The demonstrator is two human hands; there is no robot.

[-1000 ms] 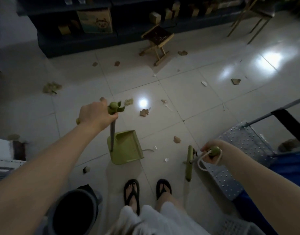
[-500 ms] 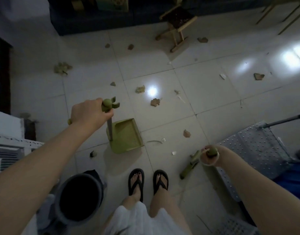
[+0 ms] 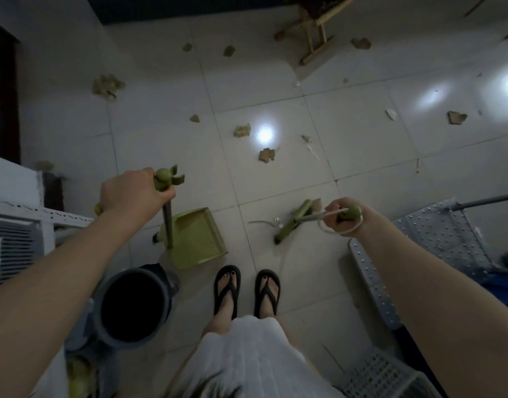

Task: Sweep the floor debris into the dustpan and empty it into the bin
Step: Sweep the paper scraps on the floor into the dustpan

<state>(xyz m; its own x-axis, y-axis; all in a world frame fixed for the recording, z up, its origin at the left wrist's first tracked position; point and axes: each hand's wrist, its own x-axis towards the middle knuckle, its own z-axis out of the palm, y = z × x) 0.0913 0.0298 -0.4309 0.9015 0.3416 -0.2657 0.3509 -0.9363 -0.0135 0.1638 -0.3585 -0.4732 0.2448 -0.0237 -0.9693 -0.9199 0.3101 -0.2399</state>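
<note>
Two hands shared the work: the left hand (image 3: 135,191) had its fingers curled tight round the top of the upright handle (image 3: 168,222) of the dustpan (image 3: 198,239), and the right hand (image 3: 344,215) had its fingers wrapped round the knob end of the broom (image 3: 290,225), a white cord (image 3: 326,228) looped about that wrist. Taking the feet (image 3: 227,288) as the centre of the dial, the dustpan sat flat on the tiled floor (image 3: 361,156) at eleven o'clock. The broom's head lay on the tiles at one o'clock, and the dark bin (image 3: 133,303) stood at eight o'clock, just beside the pan. The pan looked empty, though the dim light made that hard to be sure of. A thin white scrap (image 3: 258,222) lay between pan and broom head, and brown scraps (image 3: 266,154) were scattered at twelve o'clock, well apart from the pan. The step in hand seemed to be gathering, with nearly all the task left. To do it well, the broom wanted to reach beyond the far scraps and draw them back in short, low strokes toward the pan's open lip. Meanwhile the left hand should press that lip to the tile so fine bits did not slip under.
</note>
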